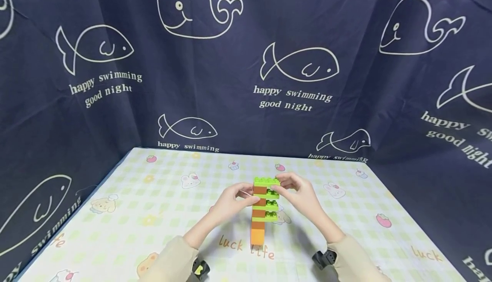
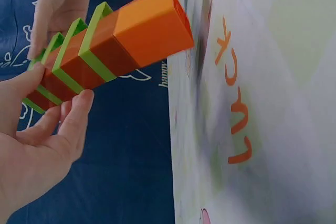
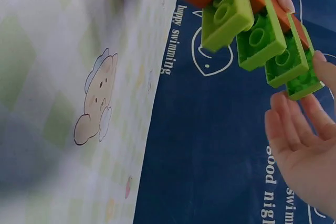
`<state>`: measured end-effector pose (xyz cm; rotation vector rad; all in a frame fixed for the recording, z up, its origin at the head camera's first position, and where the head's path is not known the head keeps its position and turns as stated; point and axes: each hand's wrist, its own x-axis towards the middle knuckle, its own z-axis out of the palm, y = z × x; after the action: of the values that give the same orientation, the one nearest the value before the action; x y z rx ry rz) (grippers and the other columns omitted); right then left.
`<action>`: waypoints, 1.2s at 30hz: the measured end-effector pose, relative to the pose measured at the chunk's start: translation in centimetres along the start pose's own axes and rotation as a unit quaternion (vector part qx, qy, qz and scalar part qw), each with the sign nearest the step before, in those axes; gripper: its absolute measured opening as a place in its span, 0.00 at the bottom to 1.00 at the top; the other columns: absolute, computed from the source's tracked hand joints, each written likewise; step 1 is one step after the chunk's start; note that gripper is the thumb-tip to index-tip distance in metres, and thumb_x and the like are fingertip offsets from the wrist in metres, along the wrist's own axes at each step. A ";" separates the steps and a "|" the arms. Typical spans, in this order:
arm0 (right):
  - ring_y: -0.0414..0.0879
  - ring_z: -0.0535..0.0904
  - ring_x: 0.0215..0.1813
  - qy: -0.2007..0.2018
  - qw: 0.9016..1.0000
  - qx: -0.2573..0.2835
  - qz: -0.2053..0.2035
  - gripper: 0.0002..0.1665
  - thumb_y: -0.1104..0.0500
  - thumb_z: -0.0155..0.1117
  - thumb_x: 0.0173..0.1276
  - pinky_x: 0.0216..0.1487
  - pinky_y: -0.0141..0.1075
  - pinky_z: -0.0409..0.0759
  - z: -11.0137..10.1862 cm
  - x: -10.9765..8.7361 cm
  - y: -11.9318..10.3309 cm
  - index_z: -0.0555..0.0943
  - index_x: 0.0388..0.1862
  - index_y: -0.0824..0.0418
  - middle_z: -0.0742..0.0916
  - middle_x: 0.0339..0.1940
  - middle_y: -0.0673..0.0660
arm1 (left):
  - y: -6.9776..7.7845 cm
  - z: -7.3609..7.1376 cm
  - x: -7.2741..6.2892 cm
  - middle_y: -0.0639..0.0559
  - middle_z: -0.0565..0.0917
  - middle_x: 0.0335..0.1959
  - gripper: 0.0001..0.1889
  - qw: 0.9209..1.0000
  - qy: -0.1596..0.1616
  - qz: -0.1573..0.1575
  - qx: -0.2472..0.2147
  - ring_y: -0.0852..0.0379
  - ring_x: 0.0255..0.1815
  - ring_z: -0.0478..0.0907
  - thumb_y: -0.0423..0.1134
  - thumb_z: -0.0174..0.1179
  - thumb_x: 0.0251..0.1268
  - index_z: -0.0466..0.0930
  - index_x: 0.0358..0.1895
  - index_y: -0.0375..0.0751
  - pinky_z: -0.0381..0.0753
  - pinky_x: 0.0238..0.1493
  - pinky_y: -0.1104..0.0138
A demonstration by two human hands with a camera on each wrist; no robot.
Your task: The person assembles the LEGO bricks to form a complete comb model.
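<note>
A tall stack of toy building bricks (image 1: 259, 201) stands upright between both hands, in the middle of the head view. Its light orange base brick (image 2: 155, 27) appears lifted off the tabletop in the left wrist view. Above it, darker orange-brown bricks alternate with longer green bricks (image 3: 226, 17) that jut out to the right. With thumb and fingers, my left hand (image 1: 235, 198) grips the upper stack from the left. My right hand (image 1: 299, 191) pinches the right end of the topmost green brick (image 1: 266, 181), its thumb in front and fingers behind.
A checked cloth (image 1: 127, 213) with cartoon prints and lettering covers the table. Behind and at both sides hangs a dark blue curtain (image 1: 230, 77) with white fish and whale drawings. Black wrist cameras (image 1: 324, 258) sit at both sleeves.
</note>
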<state>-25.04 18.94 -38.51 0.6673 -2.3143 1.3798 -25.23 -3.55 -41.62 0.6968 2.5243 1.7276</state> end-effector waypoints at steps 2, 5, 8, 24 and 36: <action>0.39 0.81 0.34 -0.004 1.000 -0.002 0.015 0.16 0.59 0.70 0.58 0.41 0.32 0.81 0.1 0.1 0.2 0.81 0.44 0.63 0.87 0.33 0.57 | -0.1 0.1 0.0 0.48 0.81 0.46 0.26 1.000 -0.011 -0.011 -0.015 0.55 0.45 0.79 0.50 0.61 0.61 0.74 0.58 0.38 0.81 0.44 0.66; 0.40 0.83 0.32 -0.012 0.999 -0.006 0.039 0.15 0.57 0.70 0.57 0.39 0.31 0.82 0.2 0.1 0.7 0.82 0.42 0.63 0.88 0.32 0.57 | -0.2 0.2 0.1 0.44 0.79 0.46 0.27 0.998 -0.027 -0.033 -0.052 0.55 0.42 0.79 0.47 0.61 0.61 0.71 0.60 0.34 0.83 0.42 0.66; 0.41 0.84 0.31 -0.014 0.998 -0.009 0.064 0.14 0.55 0.71 0.56 0.37 0.30 0.82 0.3 0.0 1.3 0.84 0.39 0.61 0.88 0.32 0.56 | -0.4 0.5 0.1 0.42 0.78 0.46 0.30 0.994 -0.035 -0.059 -0.087 0.55 0.38 0.80 0.46 0.63 0.61 0.69 0.61 0.33 0.84 0.41 0.65; 0.44 0.83 0.32 -0.034 0.991 -0.080 0.100 0.12 0.59 0.69 0.59 0.36 0.29 0.81 1.7 -0.4 2.8 0.83 0.41 0.63 0.88 0.35 0.57 | -1.3 1.1 0.7 0.42 0.77 0.41 0.29 0.986 -0.061 -0.119 -0.102 0.55 0.32 0.83 0.43 0.62 0.61 0.68 0.60 0.27 0.84 0.37 0.64; 0.57 0.83 0.45 -0.105 0.983 -0.121 0.090 0.17 0.67 0.59 0.65 0.44 0.39 0.83 2.4 -0.6 3.9 0.78 0.52 0.72 0.84 0.49 0.68 | -2.3 1.4 1.8 0.39 0.80 0.42 0.28 0.993 -0.047 -0.112 -0.011 0.50 0.30 0.83 0.34 0.61 0.61 0.65 0.61 0.21 0.84 0.33 0.64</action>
<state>-26.87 18.53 -42.70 0.5621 -2.7121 1.1162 -27.33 -2.34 -43.76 0.4592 2.4110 1.6060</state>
